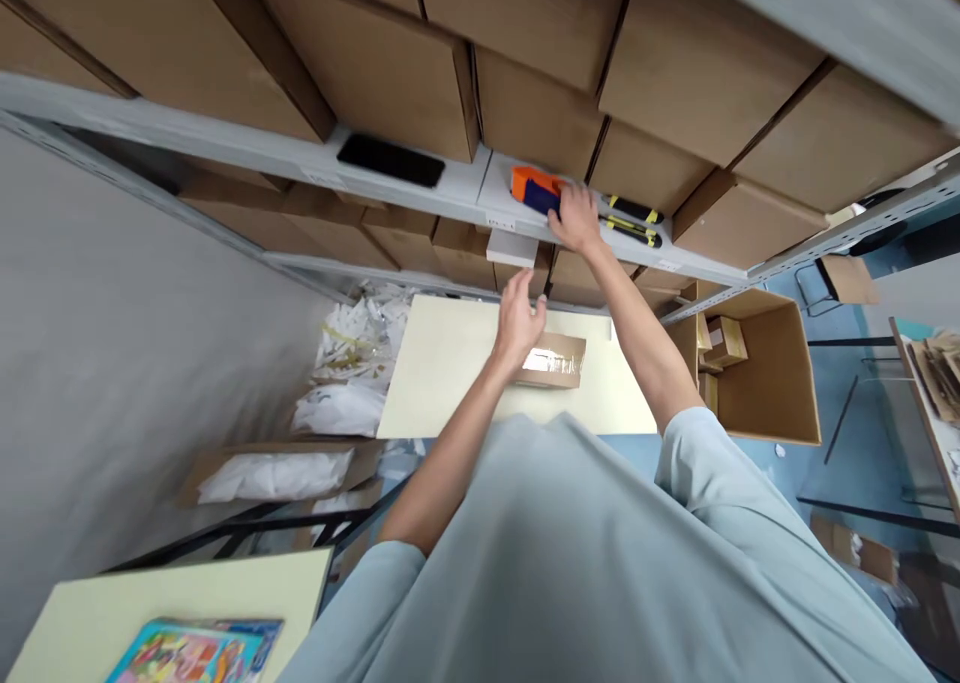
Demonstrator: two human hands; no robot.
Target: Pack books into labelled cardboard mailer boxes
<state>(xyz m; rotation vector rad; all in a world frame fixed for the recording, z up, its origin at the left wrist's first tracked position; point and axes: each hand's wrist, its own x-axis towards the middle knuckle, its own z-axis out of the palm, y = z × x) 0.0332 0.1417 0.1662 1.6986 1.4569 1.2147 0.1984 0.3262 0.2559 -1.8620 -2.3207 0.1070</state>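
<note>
My right hand (578,219) is up at the shelf, its fingers closed around the right end of an orange and dark blue tape dispenser (537,192). Just right of that hand lie black-and-yellow handled tools (634,221), partly hidden by it. My left hand (519,321) is held open over the pale table (450,363), fingers apart and nothing in them. Beside and below it sits a small cardboard box (553,361) with shiny clear tape across it. A small white box (511,249) juts out under the shelf, above my left fingertips.
Large cardboard boxes (675,53) fill the upper shelf (465,178), where a black phone (391,160) also lies. An open carton (776,363) with small boxes stands to the right. Waste paper (360,343) is heaped left of the table. Colourful booklets (199,653) lie lower left.
</note>
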